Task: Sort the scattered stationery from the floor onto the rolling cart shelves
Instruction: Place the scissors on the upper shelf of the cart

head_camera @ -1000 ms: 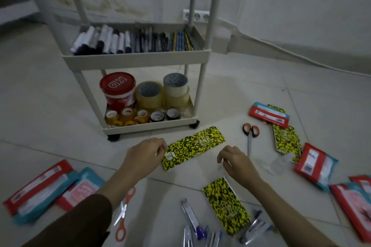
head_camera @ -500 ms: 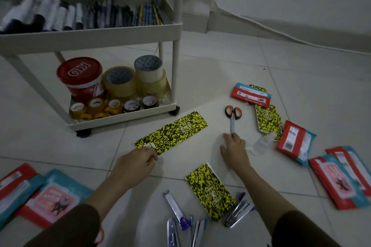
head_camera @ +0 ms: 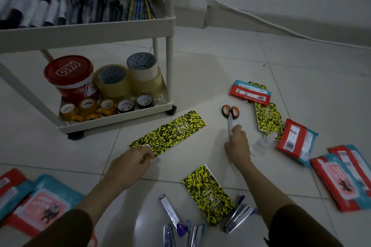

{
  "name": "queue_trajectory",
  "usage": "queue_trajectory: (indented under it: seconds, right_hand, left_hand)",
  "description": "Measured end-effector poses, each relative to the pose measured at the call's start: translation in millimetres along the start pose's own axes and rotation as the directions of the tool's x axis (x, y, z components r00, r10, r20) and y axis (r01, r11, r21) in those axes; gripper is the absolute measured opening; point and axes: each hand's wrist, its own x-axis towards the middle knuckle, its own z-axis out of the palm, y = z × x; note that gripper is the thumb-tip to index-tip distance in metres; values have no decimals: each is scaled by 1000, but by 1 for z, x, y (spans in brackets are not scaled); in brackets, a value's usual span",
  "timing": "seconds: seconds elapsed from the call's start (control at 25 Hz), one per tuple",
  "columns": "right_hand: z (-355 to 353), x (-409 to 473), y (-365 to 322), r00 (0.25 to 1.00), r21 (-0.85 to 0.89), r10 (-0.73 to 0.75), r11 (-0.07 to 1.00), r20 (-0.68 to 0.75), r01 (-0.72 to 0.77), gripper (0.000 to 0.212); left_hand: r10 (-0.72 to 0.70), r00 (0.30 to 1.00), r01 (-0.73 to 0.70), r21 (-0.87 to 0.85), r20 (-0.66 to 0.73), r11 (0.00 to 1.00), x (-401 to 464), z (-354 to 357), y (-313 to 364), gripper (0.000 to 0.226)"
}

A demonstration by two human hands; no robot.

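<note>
On the floor [head_camera: 261,62] I count four yellow-and-black speckled notebooks, first the long one [head_camera: 170,131] near the cart [head_camera: 86,33]; one pair of orange-handled scissors [head_camera: 230,113]; four staplers, starting with [head_camera: 173,215]; and six red-and-teal packets, like this one [head_camera: 295,139]. The cart's bottom shelf holds one red tub [head_camera: 70,78], three big tape rolls [head_camera: 112,79] and, as far as I can make out, seven small ones [head_camera: 126,105].

Speckled yellow book [head_camera: 168,133], scissors [head_camera: 230,115], floor-flat
</note>
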Motion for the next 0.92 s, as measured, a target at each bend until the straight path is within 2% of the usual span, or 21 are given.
queue_trajectory:
  seconds: [0.12,0.36,0.4,0.48,0.56,0.6,0.68,0.76,0.84,0.92]
  right_hand:
    - [-4,1,-1,994,3,64,998,83,-65,33]
    - [4,-13,13,985,-99,28,995,169,-11,23]
    - [3,-15,14,984,-69,6,998,179,7,18]
    - [-1,-22,9,980,131,-30,991,196,4,7]
    - [-7,-35,-3,973,379,-112,925,200,29,11]
    - [-9,-42,-11,961,429,-194,898,196,93,12]
    - [-14,-54,-33,886,426,-386,868,255,256,16]
    - [-15,-63,-63,744,383,-546,828,385,410,17]
    - [-10,-70,-95,595,326,-638,766,488,554,16]
    - [0,-78,-124,509,341,-697,703,505,624,10]
  left_hand:
    - [5,1000,-4,-13,15,1000,1,0,3,16]
    - [23,998,-21,-42,62,999,-5,-9,8,17]
    - [40,997,-36,-59,63,998,-7,-11,9,16]
    - [109,993,-105,-85,47,991,-8,-14,11,17]
    - [204,979,-205,-11,-11,979,-10,-16,13,23]
    - [260,963,-257,48,-65,965,-12,-17,14,30]
    - [407,896,-364,227,-181,903,-17,-22,17,48]
    - [512,835,-400,418,-202,816,-22,-26,16,65]
    - [467,883,-383,502,-48,776,-26,-28,7,62]
    - [282,956,-288,419,77,861,-33,-27,-12,35]
